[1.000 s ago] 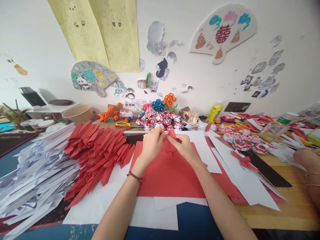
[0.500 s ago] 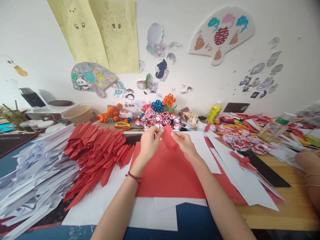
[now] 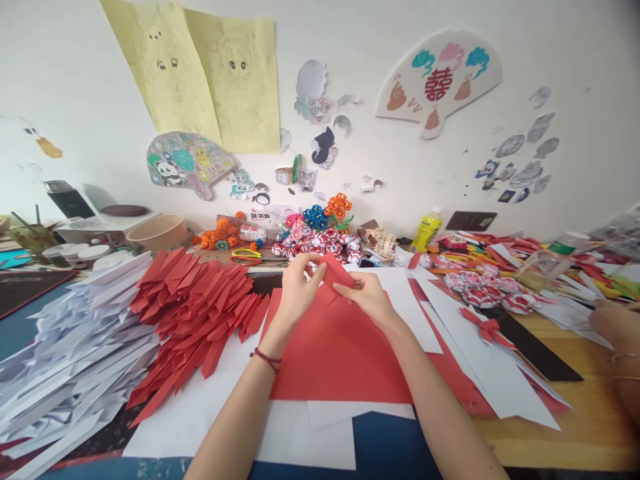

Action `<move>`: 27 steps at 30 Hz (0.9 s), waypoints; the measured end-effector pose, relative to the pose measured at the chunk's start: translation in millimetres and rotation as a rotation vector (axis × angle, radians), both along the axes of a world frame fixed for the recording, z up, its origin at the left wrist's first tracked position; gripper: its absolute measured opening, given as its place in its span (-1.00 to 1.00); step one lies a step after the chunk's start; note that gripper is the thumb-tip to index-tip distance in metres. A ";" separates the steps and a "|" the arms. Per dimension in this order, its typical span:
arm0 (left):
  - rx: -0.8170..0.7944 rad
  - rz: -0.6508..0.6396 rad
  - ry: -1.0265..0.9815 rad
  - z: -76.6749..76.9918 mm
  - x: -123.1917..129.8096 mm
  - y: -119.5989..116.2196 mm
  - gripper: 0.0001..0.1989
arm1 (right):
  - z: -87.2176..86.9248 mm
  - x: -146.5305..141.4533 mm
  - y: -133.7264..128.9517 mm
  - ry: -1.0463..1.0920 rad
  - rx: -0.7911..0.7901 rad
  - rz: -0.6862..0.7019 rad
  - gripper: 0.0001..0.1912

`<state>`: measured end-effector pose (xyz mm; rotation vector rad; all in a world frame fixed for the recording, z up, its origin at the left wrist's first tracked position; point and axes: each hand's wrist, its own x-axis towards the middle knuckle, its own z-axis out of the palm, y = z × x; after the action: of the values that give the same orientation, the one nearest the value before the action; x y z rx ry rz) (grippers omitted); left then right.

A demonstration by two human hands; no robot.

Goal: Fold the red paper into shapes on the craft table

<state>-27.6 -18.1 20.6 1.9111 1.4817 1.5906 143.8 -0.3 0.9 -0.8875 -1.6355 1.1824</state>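
Observation:
Between my two hands, above the table, is a small folded piece of red paper point(image 3: 335, 272). My left hand point(image 3: 301, 283) pinches its left edge between thumb and fingers. My right hand point(image 3: 367, 292) grips its lower right side, the thumb lying across the front and the fingers behind. Beneath my hands lies a large red sheet point(image 3: 340, 360) on top of white sheets point(image 3: 305, 433). A heap of folded red paper strips point(image 3: 195, 300) is to the left of my left hand.
A pile of folded white strips point(image 3: 90, 353) covers the far left. At the back stand red-and-white paper flowers point(image 3: 330, 240), yellow-handled scissors point(image 3: 246, 254) and a yellow bottle point(image 3: 427, 230). White sheets point(image 3: 490, 353) lie at right, near another person's hand point(image 3: 617, 327).
My right hand has shifted its grip lower on the folded red paper, its thumb now across the front. The paper has turned and tilted. The whole view has moved slightly.

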 end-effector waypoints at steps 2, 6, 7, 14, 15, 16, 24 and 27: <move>-0.011 -0.013 -0.037 0.4 -1.4 0.7 -0.89 | 0.1 -0.5 0.5 0.021 0.010 -0.014 -0.60; -0.075 0.018 -0.042 -0.4 -4.6 3.3 -0.93 | -0.8 1.1 5.5 0.115 0.025 -0.184 -0.51; -0.101 0.020 -0.011 -1.3 -5.3 3.9 -0.93 | -1.3 2.3 7.2 0.137 0.031 -0.243 -0.48; -0.232 -0.098 0.350 -10.8 -4.7 2.5 -0.90 | -2.5 8.7 12.4 0.160 0.175 -0.391 -0.54; -0.244 -0.119 0.370 -11.5 -3.2 1.7 -0.87 | -2.2 8.5 12.5 0.171 0.168 -0.387 -0.54; -0.255 -0.133 0.377 -11.9 -1.6 0.9 -0.83 | -1.7 8.2 12.5 0.182 0.155 -0.369 -0.53; -0.234 -0.160 0.154 -5.5 3.8 0.7 -0.72 | -1.9 2.8 9.8 0.096 0.048 -0.086 -0.45; -0.257 -0.165 0.108 -5.3 1.8 1.9 -0.71 | -6.1 2.5 9.7 -0.020 0.058 -0.025 -0.59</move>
<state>-25.7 -16.2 15.2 1.9381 1.4468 1.1809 146.3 9.4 -5.2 -0.8828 -1.6617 1.1070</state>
